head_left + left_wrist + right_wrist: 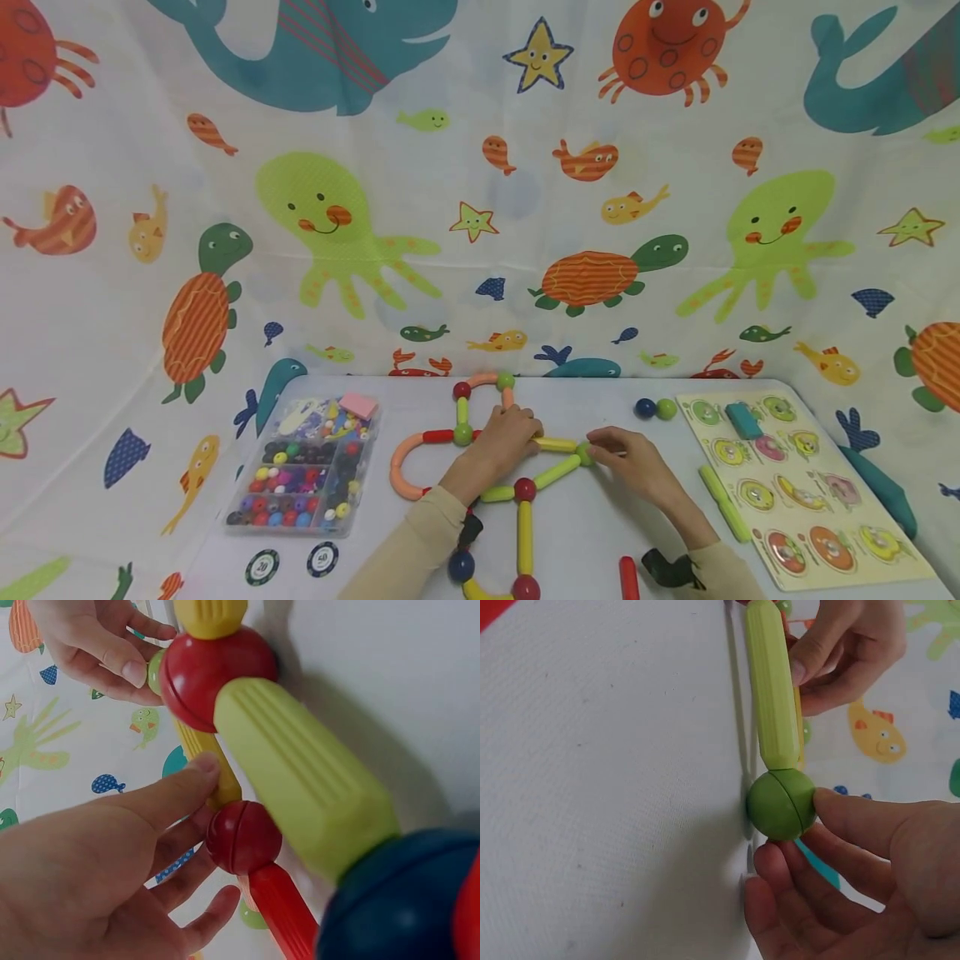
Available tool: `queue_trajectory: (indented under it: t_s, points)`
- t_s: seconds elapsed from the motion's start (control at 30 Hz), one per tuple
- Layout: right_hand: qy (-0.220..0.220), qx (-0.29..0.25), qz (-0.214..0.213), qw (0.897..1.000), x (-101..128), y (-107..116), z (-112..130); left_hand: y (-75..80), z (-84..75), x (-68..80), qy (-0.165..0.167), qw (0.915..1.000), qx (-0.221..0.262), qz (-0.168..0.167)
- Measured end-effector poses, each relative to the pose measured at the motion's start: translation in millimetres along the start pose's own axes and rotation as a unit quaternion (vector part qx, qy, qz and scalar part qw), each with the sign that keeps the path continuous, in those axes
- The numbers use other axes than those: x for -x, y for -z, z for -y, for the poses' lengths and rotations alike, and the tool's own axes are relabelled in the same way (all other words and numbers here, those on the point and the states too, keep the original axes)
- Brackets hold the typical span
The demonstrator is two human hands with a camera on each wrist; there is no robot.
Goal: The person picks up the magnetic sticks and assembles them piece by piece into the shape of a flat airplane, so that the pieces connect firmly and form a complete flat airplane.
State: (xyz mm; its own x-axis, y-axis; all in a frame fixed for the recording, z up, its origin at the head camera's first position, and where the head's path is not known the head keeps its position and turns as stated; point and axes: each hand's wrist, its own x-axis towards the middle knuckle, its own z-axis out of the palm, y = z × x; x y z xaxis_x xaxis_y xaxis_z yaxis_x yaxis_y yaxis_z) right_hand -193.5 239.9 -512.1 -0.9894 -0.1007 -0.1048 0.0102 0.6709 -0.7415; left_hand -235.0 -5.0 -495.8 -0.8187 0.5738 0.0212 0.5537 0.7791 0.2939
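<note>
Head view: I see my right hand (637,467) pinching the green ball (584,454) on the surface (585,533), fingers (855,817) narrow; my left hand (504,442) rests nearly straight fingers (176,791) on the yellow rod (555,444).

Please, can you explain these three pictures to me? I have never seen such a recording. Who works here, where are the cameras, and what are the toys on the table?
No machine works here: a person uses two bare hands. The big picture comes from a camera on the person's head; the two close pictures come from cameras on the wrists.

On the white table lies a figure of coloured sticks and balls. The left hand touches a yellow stick in it. The right hand pinches a green ball at the end of a light green stick.

At the left stands a clear box of beads with two round chips before it. At the right lies a wooden puzzle board, with a blue ball and a loose green ball beside it.
</note>
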Motion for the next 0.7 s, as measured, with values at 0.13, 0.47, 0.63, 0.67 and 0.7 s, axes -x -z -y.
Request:
queue_trajectory:
  t_s: [0.13,0.47,0.63,0.67,0.7]
  points:
    - [0.006,0.000,-0.002,1.000,0,0,-1,0.0,0.4,1.2,0.000,1.0000,0.008,0.005]
    - [0.004,-0.001,-0.004,1.000,0,0,2,1.2,-2.1,8.9,0.000,0.9994,0.031,-0.014]
    - [-0.006,-0.004,0.009,1.000,2,2,3,9.3,0.4,22.7,0.002,0.9956,0.082,-0.046]
    - [-0.005,-0.003,0.012,1.000,3,2,3,11.4,1.9,26.6,0.004,0.9947,0.089,-0.050]
    - [-0.006,-0.003,0.013,1.000,3,3,4,13.6,3.5,30.7,0.009,0.9940,0.094,-0.055]
